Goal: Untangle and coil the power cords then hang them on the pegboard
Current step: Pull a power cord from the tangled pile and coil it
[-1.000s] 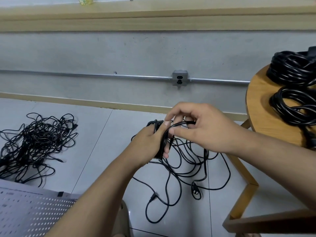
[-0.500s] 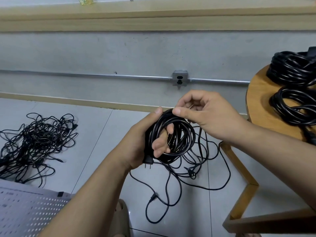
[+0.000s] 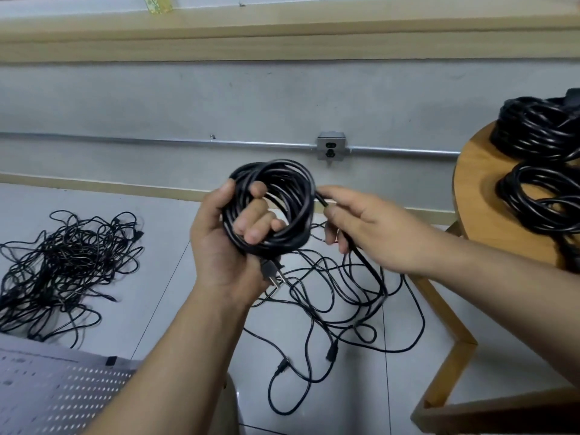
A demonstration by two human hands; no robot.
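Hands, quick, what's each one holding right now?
Left hand: grip closed around the coiled cord.
Right hand: pinching the loose strand that runs into the coil.

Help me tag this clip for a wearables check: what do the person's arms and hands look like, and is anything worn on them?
Both are bare. The left hand and right hand show no gloves, rings or tape, and the nails look short and plain. The left forearm and right forearm show no sleeve, watch or band up to the frame edge.
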